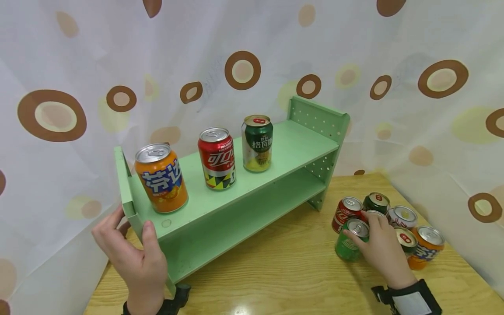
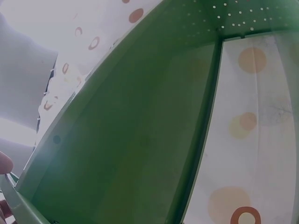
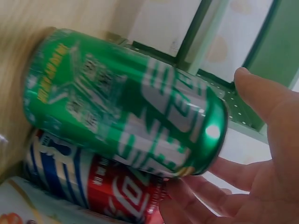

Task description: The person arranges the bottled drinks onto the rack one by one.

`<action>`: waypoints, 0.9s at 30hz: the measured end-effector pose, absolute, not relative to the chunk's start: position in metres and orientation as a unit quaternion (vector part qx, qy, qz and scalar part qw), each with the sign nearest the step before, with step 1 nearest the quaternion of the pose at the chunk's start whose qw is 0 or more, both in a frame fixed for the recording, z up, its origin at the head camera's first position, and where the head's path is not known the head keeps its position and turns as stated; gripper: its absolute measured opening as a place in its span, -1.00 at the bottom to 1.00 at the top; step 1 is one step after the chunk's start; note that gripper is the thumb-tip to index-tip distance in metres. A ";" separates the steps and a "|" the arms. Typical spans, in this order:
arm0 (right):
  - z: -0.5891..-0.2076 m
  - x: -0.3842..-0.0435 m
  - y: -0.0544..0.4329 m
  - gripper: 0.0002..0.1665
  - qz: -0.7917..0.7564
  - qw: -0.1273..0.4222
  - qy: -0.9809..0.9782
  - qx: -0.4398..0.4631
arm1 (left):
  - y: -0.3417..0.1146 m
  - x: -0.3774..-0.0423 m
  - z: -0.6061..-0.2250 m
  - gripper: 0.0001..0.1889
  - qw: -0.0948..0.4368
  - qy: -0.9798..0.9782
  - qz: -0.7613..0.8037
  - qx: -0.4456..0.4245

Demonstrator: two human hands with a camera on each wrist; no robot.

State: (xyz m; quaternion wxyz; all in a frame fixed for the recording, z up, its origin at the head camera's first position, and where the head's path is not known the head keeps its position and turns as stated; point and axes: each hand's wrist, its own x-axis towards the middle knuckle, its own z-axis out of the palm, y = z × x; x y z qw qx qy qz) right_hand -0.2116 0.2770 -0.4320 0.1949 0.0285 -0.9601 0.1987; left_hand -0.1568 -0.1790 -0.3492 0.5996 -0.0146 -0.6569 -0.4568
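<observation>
A light green two-tier shelf stands at an angle on the table. My left hand grips its left end panel, thumb in front and fingers behind. On the top tier are an orange soda can, a red cola can and a dark green and yellow can. At the right, my right hand reaches over a cluster of cans, around the top of a green can. In the right wrist view the thumb is apart from that can, and the fingers lie beyond its top, beside a red cola can.
Besides the green can, the cluster holds a red can, a dark green can, a white can and an orange can. Patterned cloth hangs behind the wooden table. The shelf's lower tier faces me.
</observation>
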 end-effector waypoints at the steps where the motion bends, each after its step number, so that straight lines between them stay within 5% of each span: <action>1: -0.434 -0.211 0.277 -0.09 0.199 0.199 -0.959 0.029 | -0.179 -0.157 -0.349 -0.45 0.600 -0.657 -0.456 -0.014; 27: -0.463 -0.210 0.268 0.03 0.148 0.287 -0.945 0.050 | -0.179 -0.158 -0.351 -0.45 0.605 -0.659 -0.446 -0.019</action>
